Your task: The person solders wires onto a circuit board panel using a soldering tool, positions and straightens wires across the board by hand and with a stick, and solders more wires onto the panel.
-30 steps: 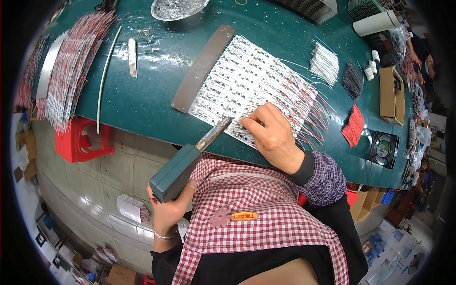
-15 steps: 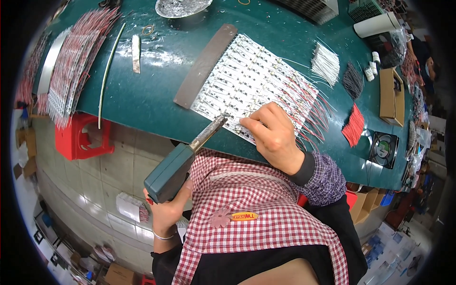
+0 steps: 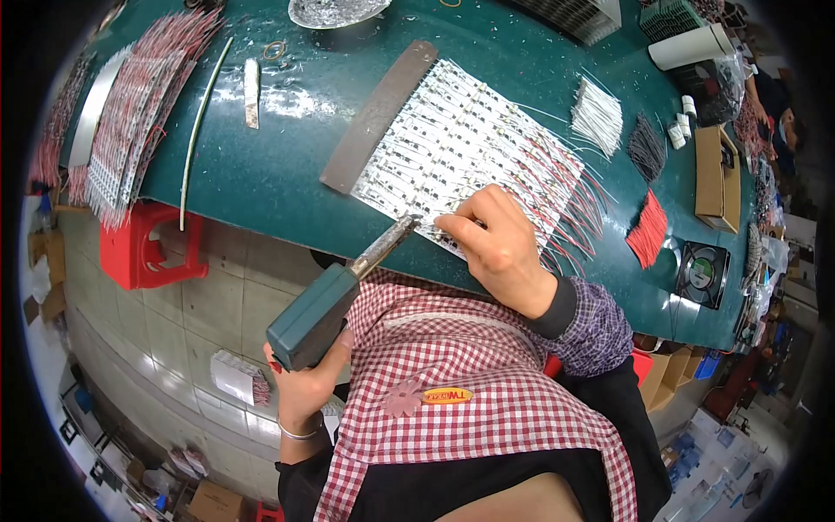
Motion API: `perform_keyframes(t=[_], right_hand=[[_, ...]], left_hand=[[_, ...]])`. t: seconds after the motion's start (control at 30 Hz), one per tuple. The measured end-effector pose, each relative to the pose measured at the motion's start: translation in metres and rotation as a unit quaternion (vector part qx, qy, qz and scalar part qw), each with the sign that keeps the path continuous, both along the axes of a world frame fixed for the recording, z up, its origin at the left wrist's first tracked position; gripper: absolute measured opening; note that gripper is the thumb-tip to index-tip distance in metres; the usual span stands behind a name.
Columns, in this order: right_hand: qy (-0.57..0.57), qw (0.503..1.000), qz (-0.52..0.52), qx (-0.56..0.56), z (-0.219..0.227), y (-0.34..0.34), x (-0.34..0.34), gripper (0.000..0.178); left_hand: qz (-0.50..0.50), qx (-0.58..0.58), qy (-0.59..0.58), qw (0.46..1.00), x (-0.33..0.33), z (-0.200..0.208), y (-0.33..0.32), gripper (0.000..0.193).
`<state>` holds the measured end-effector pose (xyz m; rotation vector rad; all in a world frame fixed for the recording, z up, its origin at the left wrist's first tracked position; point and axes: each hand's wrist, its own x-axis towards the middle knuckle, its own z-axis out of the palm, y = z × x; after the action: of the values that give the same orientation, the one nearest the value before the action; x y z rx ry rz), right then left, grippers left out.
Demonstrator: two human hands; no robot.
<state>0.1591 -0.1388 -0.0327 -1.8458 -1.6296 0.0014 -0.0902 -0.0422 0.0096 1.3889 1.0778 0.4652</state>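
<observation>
My left hand (image 3: pixel 315 376) is wrapped round the handle of a dark green soldering gun (image 3: pixel 306 315). The gun's metal tip reaches the near left edge of a white circuit board panel (image 3: pixel 457 143), which carries rows of small black parts. Close to that tip, the thumb and fingers of my right hand (image 3: pixel 500 248) are pinched together over the panel; what they grip is too small to make out. Red and white wires (image 3: pixel 557 191) stick out from the panel's right side. A flat brown bar (image 3: pixel 378 117) lies along its left edge.
Bundles of white wires (image 3: pixel 597 117), black wires (image 3: pixel 646 148) and red wires (image 3: pixel 646 230) lie to the right, with a small fan (image 3: pixel 703 274) beyond. Wired boards (image 3: pixel 139 122) are stacked at the left above a red stool (image 3: pixel 130 252). A foil-like dish (image 3: pixel 337 10) sits at the back.
The soldering gun's tip and my right hand's fingertips have shifted very slightly along the panel's near edge. Both hands keep their hold.
</observation>
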Motion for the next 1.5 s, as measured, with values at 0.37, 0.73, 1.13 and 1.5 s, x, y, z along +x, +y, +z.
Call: perform_keyframes(t=[0.37, 0.73, 1.13, 1.5], right_hand=[[-0.005, 0.999, 0.027, -0.033, 0.001, -0.001, -0.002, 0.026], [0.012, 1.000, 0.009, 0.005, -0.003, -0.004, -0.002, 0.030], [-0.007, 1.000, 0.001, -0.005, -0.005, -0.004, -0.003, 0.030], [-0.012, 1.000, 0.000, -0.008, -0.004, -0.005, -0.003, 0.030]], left_hand=[[0.015, -0.028, -0.012, 0.999, -0.001, 0.000, 0.000, 0.016], [0.004, -0.036, -0.002, 0.999, -0.004, -0.001, -0.001, 0.017], [-0.066, -0.001, 0.002, 0.998, -0.012, -0.014, 0.001, 0.028], [-0.027, -0.037, 0.017, 0.999, -0.016, -0.012, -0.002, 0.027]])
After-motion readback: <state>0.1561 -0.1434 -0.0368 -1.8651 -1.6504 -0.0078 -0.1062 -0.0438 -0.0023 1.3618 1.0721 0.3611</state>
